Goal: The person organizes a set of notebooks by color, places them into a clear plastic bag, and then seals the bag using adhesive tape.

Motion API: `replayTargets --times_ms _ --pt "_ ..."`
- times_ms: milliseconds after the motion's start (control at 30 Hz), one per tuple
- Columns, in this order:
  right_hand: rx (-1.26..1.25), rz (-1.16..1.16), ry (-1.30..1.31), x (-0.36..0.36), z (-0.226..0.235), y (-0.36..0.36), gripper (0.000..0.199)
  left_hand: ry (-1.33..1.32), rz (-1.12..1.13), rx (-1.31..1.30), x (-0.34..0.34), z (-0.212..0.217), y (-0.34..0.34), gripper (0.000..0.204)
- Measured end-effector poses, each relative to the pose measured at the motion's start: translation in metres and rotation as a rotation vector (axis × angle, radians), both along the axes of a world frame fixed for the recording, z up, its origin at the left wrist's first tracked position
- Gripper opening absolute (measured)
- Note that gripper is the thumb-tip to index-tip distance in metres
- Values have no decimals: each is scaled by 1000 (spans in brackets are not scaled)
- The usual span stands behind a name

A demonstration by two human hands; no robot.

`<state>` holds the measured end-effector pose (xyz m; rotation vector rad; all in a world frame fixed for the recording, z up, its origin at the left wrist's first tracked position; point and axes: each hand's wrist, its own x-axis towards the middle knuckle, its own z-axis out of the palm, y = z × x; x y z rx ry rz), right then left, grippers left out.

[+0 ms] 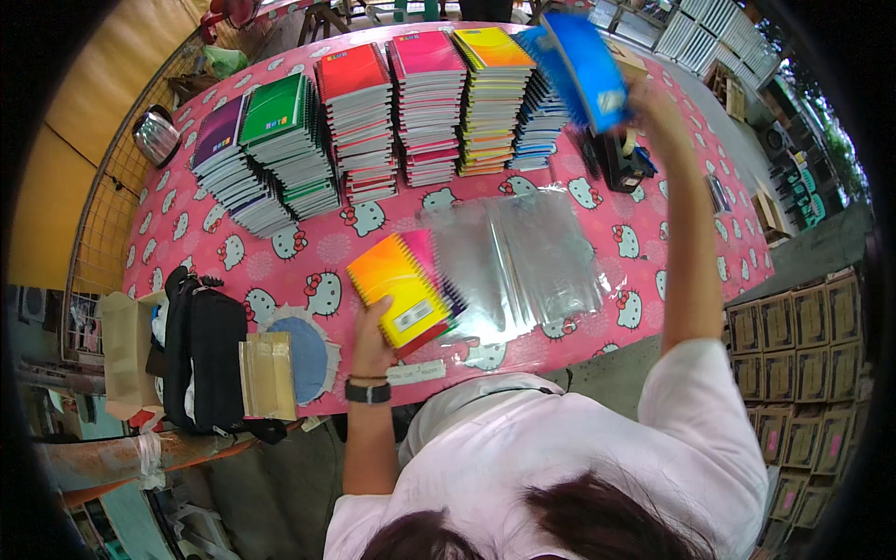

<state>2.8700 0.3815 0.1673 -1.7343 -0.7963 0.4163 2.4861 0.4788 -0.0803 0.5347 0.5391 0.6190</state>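
Note:
My left hand [373, 341] is closed round a small bundle of spiral notebooks, with a yellow notebook [399, 294] on top. Pink, purple, red and green edges show beneath it. At the far right, my right hand [642, 105] grips a blue notebook [597, 84], tilted and slightly blurred, above the blue notebook stack [541, 126]. Other stacks stand in a row to its left: yellow [492, 49], pink [427, 54], red [353, 73], green [273, 110] and purple [220, 131]. Clear plastic sleeves [523, 266] lie flat right of the held bundle.
A black tape dispenser [627, 168] stands below my right hand. On the left are a black bag [210, 350], a cardboard box [133, 359] and a metal kettle [157, 136]. A pink patterned cloth [644, 280] covers the table. Boxes [793, 345] are piled at right.

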Motion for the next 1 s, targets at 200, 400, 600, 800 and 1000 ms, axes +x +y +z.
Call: replayTargets --times_ms 200,400,600,800,1000 --pt "-134 202 497 -114 -185 -52 35 -81 -27 153 109 -8 -44 44" --pt "-338 254 225 -77 -210 -97 65 -101 -188 96 136 -17 -80 51" --pt "70 401 655 -70 -208 -98 81 -28 -373 589 154 24 -56 76" --pt "101 479 442 -71 -245 -88 88 122 -197 741 163 0 -74 91" --pt "274 554 386 -69 -241 -83 92 117 -135 751 156 -11 -73 88"
